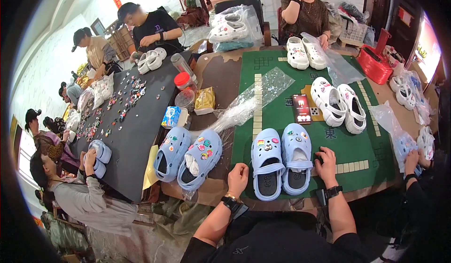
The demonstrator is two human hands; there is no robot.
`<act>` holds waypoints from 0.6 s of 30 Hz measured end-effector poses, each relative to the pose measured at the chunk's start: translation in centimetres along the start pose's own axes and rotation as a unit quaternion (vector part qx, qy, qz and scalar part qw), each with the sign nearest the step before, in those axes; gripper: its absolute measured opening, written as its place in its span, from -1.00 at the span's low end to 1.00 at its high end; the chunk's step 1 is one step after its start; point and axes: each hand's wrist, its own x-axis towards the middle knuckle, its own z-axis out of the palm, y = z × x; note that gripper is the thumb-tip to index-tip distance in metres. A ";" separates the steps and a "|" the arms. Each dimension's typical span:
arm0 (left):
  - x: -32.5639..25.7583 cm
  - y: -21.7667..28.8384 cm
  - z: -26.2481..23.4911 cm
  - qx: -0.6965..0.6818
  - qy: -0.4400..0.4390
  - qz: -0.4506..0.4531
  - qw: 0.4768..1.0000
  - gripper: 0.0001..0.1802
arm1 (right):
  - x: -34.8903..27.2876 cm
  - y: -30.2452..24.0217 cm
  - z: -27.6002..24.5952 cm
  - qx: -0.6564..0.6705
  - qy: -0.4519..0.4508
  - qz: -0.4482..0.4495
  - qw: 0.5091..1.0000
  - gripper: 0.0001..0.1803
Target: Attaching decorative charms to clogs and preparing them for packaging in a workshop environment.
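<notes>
Between my two hands, a pair of light blue clogs with colourful charms stands side by side at the near edge of the table: the left clog [268, 145] and the right clog [297, 143]. My left hand [238, 179] rests on the table just left of them, fingers curled in and nothing visible in it. On the other side, my right hand [325, 163] lies close to the right clog with its fingers loosely bent and apart, holding nothing I can see. Another blue charmed pair [199, 157] sits further left, with white stuffing inside one clog.
A phone [302, 109] and white clogs [327, 101] lie on the green mat [277, 84]. Clear plastic bags [253, 98] spread leftward. Jars [183, 80], tissue packs [205, 99] and a dark table [134, 143] with scattered charms stand left. Other people work around; a red bag [374, 64] is far right.
</notes>
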 end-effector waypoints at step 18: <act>0.0 -3.6 -1.3 -0.218 0.047 -0.086 0.971 -0.92 | -2.5 -0.5 -2.1 0.306 0.045 0.139 0.941 -0.78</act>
